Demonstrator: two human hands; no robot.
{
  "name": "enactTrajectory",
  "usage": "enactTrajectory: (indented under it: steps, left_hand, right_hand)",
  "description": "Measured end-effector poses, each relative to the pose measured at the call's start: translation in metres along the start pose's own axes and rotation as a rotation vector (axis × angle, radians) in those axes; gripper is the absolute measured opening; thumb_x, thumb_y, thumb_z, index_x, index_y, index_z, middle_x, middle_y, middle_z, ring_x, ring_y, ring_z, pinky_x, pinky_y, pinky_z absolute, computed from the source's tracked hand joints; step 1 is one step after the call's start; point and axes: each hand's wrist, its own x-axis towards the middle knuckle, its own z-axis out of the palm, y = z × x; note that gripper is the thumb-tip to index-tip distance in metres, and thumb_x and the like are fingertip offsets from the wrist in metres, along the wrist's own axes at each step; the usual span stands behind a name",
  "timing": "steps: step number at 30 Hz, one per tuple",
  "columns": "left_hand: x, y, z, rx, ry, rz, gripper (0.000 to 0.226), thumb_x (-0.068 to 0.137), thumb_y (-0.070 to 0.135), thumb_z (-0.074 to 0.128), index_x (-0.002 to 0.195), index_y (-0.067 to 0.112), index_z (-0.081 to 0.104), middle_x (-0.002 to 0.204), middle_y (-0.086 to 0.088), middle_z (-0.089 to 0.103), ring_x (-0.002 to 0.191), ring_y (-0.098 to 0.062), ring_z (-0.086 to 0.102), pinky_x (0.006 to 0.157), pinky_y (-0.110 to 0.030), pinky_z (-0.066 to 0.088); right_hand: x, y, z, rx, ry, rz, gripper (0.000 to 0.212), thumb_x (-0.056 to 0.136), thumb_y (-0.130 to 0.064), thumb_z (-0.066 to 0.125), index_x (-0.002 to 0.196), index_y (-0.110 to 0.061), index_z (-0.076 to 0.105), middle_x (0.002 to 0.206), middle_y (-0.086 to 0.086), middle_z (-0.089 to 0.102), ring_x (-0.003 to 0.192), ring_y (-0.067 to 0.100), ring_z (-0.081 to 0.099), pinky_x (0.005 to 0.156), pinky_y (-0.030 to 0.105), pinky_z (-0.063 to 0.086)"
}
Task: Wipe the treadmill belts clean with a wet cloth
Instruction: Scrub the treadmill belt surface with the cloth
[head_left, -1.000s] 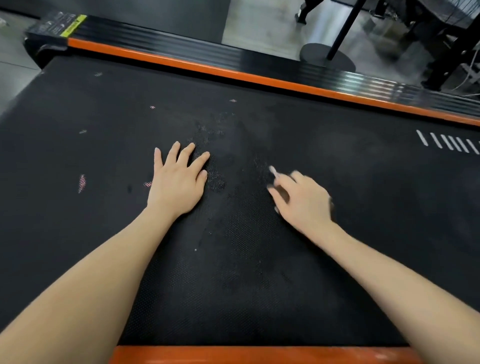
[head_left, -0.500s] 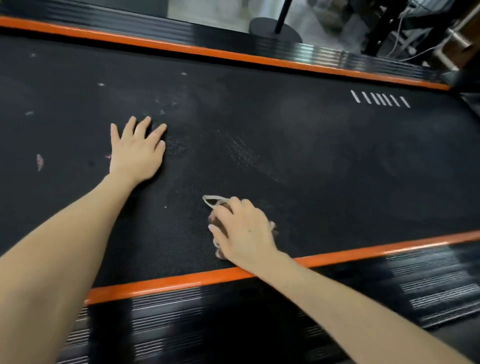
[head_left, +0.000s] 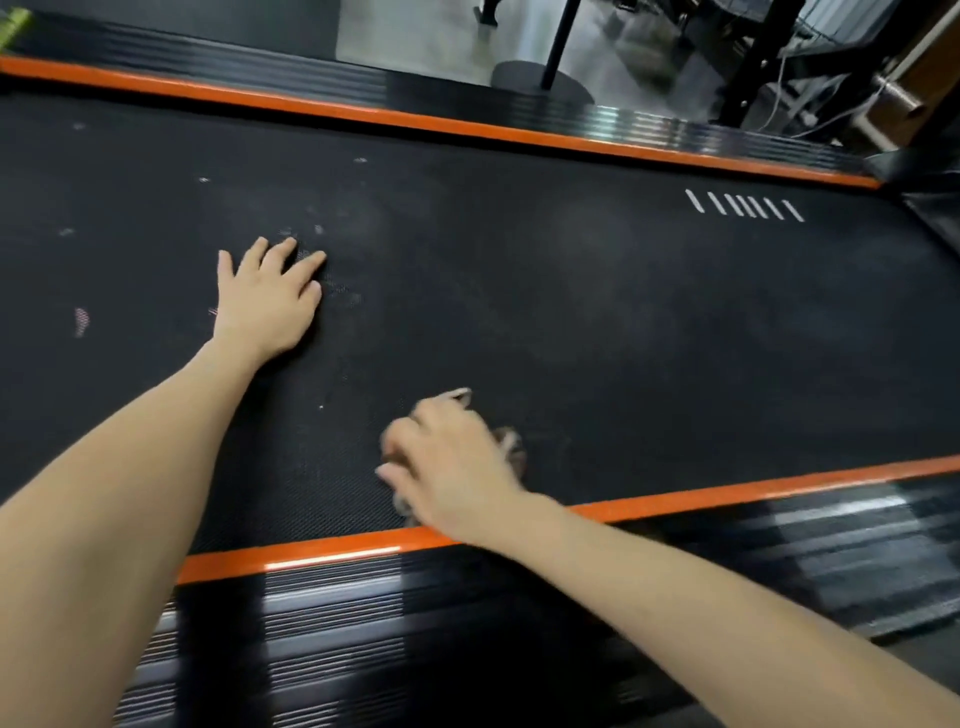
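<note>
My left hand (head_left: 267, 304) lies flat on the treadmill belt (head_left: 597, 291), fingers spread. My right hand (head_left: 452, 467), blurred, curls its fingers over the cloth (head_left: 511, 447) on the belt, just beside its near orange edge (head_left: 727, 491).

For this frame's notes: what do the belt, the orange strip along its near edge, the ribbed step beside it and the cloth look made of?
Belt: matte black rubber or PVC, by its fine woven-looking grain.
Orange strip: glossy painted metal or plastic; bright highlight.
Ribbed step: shiny black grooved plastic or metal.
Cloth: pale soft fabric under the right hand, too blurred for more.
</note>
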Motion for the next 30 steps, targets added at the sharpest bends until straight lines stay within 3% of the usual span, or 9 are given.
enactTrajectory:
  steps: [3, 7, 12, 15, 18, 24, 30]
  left_hand:
    - [0.000, 0.000, -0.001, 0.026, -0.003, 0.002, 0.045, 0.100, 0.034, 0.031, 0.145, 0.030, 0.035, 0.155, -0.006, 0.026, 0.143, -0.029, 0.016, 0.114, -0.052, 0.008]
    - [0.000, 0.000, -0.006, -0.085, 0.053, -0.021, 0.041, 0.099, 0.025, 0.040, 0.139, 0.026, 0.046, 0.150, -0.005, 0.037, 0.142, -0.028, 0.020, 0.115, -0.048, 0.007]
    - [-0.018, -0.003, -0.021, -0.091, 0.129, -0.169, 0.040, 0.098, 0.027, 0.041, 0.138, 0.025, 0.047, 0.149, -0.006, 0.037, 0.144, -0.025, 0.016, 0.116, -0.047, 0.001]
    - [-0.047, -0.001, -0.028, 0.007, 0.108, -0.219, 0.045, 0.098, 0.036, 0.038, 0.142, 0.027, 0.040, 0.153, -0.005, 0.029, 0.145, -0.025, 0.010, 0.116, -0.048, -0.002]
    - [-0.074, -0.003, -0.034, 0.084, 0.124, -0.265, 0.046, 0.099, 0.038, 0.035, 0.144, 0.028, 0.037, 0.155, -0.004, 0.026, 0.145, -0.025, 0.009, 0.116, -0.048, -0.001]
    - [-0.103, -0.010, -0.044, 0.145, 0.089, -0.317, 0.047, 0.099, 0.038, 0.033, 0.145, 0.028, 0.034, 0.155, -0.004, 0.025, 0.145, -0.026, 0.010, 0.116, -0.046, 0.001]
    - [-0.088, -0.028, -0.039, 0.149, 0.065, -0.279, 0.047, 0.100, 0.039, 0.030, 0.146, 0.030, 0.033, 0.156, -0.001, 0.022, 0.145, -0.027, 0.008, 0.117, -0.047, 0.001]
  right_hand:
    - [0.029, -0.015, 0.013, 0.036, -0.011, -0.182, 0.022, 0.082, -0.031, 0.069, 0.088, -0.012, 0.061, 0.085, 0.012, 0.055, 0.076, 0.029, 0.052, 0.065, 0.039, 0.043]
    - [0.050, 0.020, 0.015, 0.066, 0.015, -0.298, 0.021, 0.085, -0.035, 0.064, 0.090, -0.015, 0.062, 0.088, 0.008, 0.055, 0.075, 0.025, 0.052, 0.061, 0.036, 0.046]
    - [0.084, 0.042, 0.022, 0.072, 0.211, -0.299, 0.029, 0.084, -0.039, 0.046, 0.081, -0.016, 0.063, 0.080, 0.005, 0.056, 0.066, 0.023, 0.053, 0.050, 0.028, 0.044]
    - [0.122, 0.057, 0.023, 0.079, 0.249, -0.093, 0.025, 0.088, -0.037, 0.049, 0.088, -0.015, 0.063, 0.088, 0.008, 0.056, 0.077, 0.029, 0.055, 0.058, 0.033, 0.043]
    - [0.147, 0.065, 0.028, 0.041, 0.171, 0.087, 0.029, 0.093, -0.043, 0.048, 0.102, -0.017, 0.058, 0.103, 0.010, 0.054, 0.093, 0.030, 0.052, 0.067, 0.035, 0.039]
    - [0.127, 0.066, 0.022, -0.082, 0.079, -0.025, 0.053, 0.084, -0.066, 0.048, 0.117, -0.025, 0.053, 0.115, 0.008, 0.047, 0.100, 0.028, 0.046, 0.076, 0.038, 0.042]
    - [0.095, 0.072, 0.009, -0.067, 0.029, -0.045, 0.055, 0.080, -0.068, 0.053, 0.123, -0.033, 0.051, 0.115, 0.004, 0.045, 0.101, 0.026, 0.047, 0.078, 0.037, 0.044]
